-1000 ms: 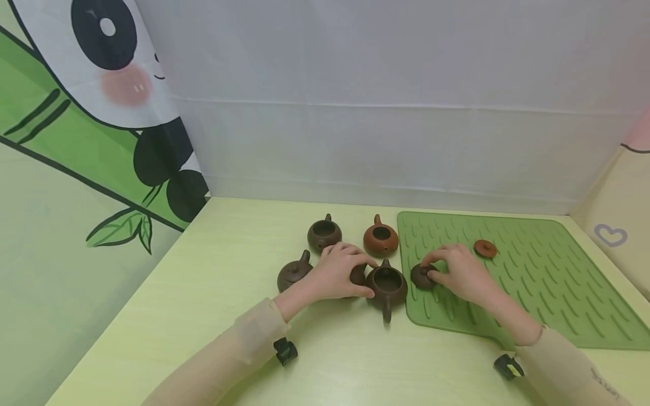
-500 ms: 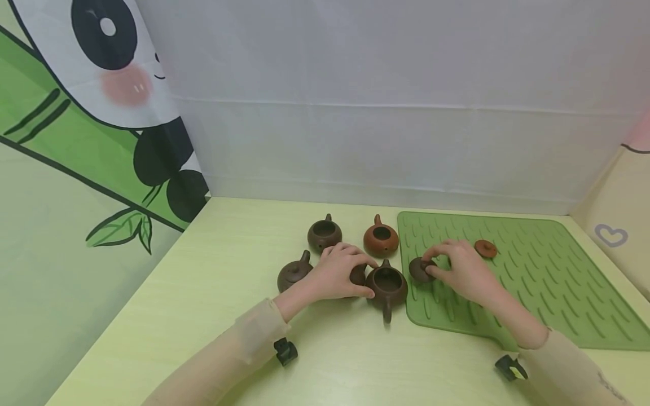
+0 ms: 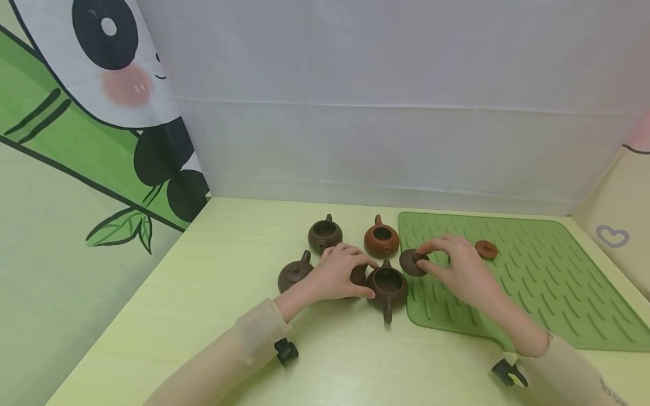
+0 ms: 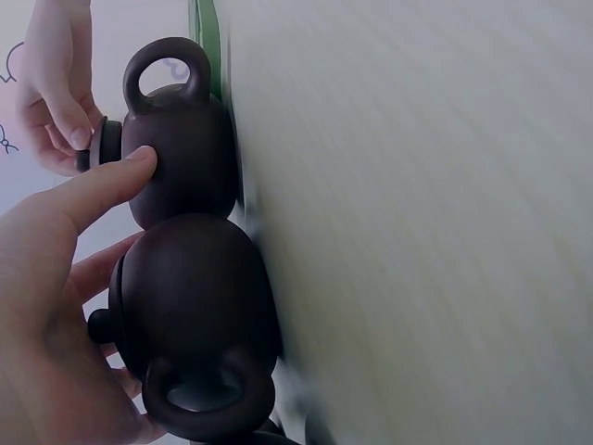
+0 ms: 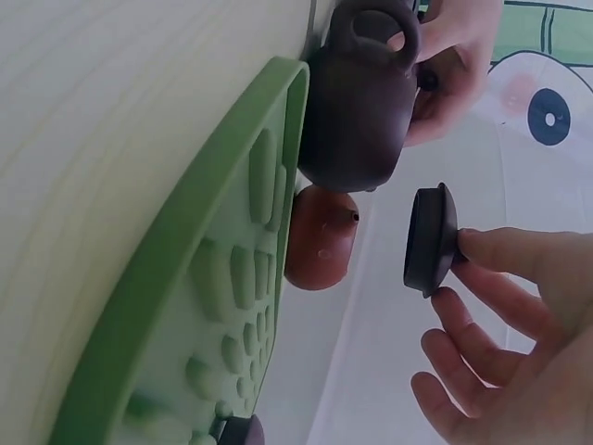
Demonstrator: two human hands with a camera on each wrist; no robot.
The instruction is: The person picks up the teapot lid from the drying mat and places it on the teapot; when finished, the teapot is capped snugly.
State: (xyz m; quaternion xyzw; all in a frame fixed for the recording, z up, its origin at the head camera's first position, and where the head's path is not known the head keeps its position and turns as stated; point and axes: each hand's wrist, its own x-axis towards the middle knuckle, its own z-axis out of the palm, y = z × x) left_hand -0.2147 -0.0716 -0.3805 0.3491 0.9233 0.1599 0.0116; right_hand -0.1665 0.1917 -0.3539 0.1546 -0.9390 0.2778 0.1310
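Note:
My right hand (image 3: 461, 272) pinches a dark brown teapot lid (image 3: 412, 263) by its knob, held in the air just right of a lidless dark teapot (image 3: 398, 294). In the right wrist view the lid (image 5: 434, 241) is tilted on edge to the camera. Thumb and index finger of my left hand (image 3: 336, 274) reach round the lidless teapot's left side; the thumb presses its body in the left wrist view. Under the left palm sits a lidded dark teapot (image 4: 199, 297), mostly covered in the head view.
Another lidded dark teapot (image 3: 294, 274) stands at the left. Behind are a lidless dark teapot (image 3: 325, 241) and a lidless reddish-brown teapot (image 3: 381, 245). A reddish lid (image 3: 486, 249) lies on the green ridged mat (image 3: 548, 282) at the right.
My right hand has lifted the dark lid off the green mat and moved it left and up toward the lidless teapot. The left hand has stayed in place.

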